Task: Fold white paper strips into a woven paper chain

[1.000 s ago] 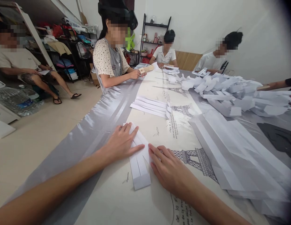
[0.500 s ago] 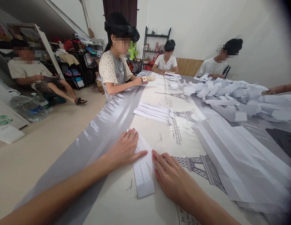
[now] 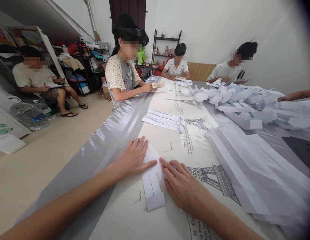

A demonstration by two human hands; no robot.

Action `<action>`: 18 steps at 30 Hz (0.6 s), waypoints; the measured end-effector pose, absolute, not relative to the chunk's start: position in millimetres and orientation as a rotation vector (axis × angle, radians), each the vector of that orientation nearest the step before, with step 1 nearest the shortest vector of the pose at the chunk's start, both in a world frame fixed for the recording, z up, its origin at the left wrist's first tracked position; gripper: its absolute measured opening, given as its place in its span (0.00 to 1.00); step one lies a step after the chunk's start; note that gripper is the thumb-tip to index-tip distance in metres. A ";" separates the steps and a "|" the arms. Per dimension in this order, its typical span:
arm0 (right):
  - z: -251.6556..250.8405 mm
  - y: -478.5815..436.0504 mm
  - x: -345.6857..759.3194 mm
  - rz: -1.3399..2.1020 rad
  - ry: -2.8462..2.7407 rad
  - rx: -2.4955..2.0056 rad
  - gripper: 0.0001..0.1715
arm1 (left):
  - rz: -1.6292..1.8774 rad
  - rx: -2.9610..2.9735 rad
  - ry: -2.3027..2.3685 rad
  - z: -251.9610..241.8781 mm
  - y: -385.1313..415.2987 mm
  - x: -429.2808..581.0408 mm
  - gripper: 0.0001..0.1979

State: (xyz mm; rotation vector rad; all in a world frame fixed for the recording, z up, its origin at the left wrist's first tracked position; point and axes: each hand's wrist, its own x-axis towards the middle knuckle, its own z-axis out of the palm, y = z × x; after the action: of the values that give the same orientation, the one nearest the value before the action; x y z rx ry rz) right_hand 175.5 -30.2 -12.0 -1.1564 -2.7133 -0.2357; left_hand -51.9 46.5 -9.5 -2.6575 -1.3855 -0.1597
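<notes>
Right grip slightly inward, against paper

The left hand lies spread over folded white paper on the cloth-covered bench, thumb stretched toward its right edge, where the right hand touches with fingers close together. Beyond the hands lie some white strips; to the right are large folded sheets and, farther back, a heap of paper pieces. Farther along the bench's left side, a person wearing a headset holds a pale object
</notes>
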 end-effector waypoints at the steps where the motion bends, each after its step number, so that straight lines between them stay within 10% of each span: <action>1: -11.7 -29.9 175.4 -0.237 -2.713 -1.158 0.19 | -0.158 -2.664 -1.385 -8.5 47.1 -52.3 0.43; 18: -3.6 38.6 148.9 -0.310 -2.793 -1.052 0.16 | -0.265 -2.711 -1.407 -8.9 52.7 -56.7 0.43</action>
State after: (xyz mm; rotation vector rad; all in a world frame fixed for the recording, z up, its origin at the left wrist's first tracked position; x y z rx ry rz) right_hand 148.9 38.6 -3.6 -1.0519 -2.7933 -0.3095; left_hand -56.7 52.7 -8.9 -2.7106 -1.4072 -0.2646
